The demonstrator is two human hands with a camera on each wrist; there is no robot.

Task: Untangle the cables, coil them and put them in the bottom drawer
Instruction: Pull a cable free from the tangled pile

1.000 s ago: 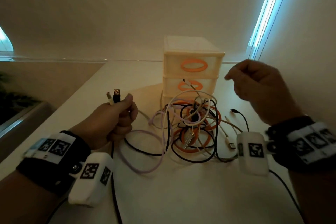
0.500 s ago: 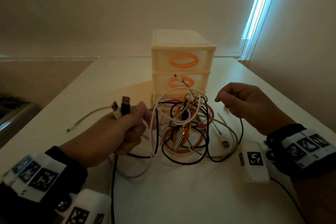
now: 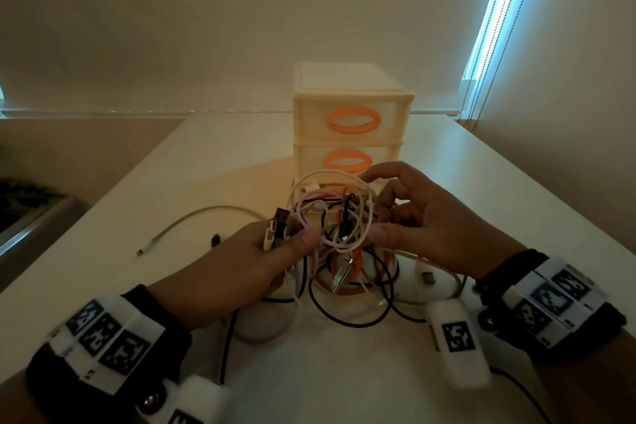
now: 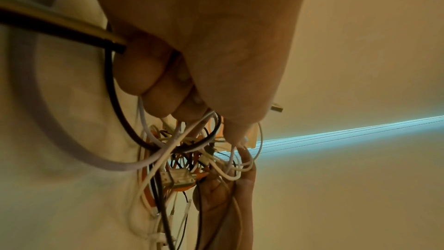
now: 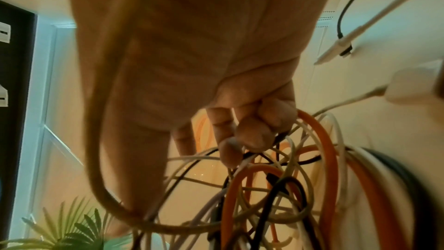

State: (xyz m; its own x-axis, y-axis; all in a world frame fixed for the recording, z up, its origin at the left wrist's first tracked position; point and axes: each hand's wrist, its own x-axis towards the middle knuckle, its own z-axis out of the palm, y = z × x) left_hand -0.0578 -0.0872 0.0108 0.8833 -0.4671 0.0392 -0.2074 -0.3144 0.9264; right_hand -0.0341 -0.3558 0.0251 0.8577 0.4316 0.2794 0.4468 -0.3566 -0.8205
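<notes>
A tangle of cables, white, lilac, black and orange, is heaped on the white table in front of the cream drawer unit with orange handles. The tangle hides most of the bottom drawer. My left hand grips two USB plugs, one black and one white, at the tangle's left edge; their cables run through the fist. My right hand reaches into the tangle from the right. Its curled fingers hook and pinch thin loops. A silver USB plug dangles over an orange loop.
A loose beige cable and a small black plug lie on the table to the left. Another plug lies under my right wrist. The table's left edge drops off toward a plant. A lit window slit is at the right wall.
My left hand moved right with the plugs, up against the tangle. My right hand dropped from the air down and left into the tangle and took hold of loops.
</notes>
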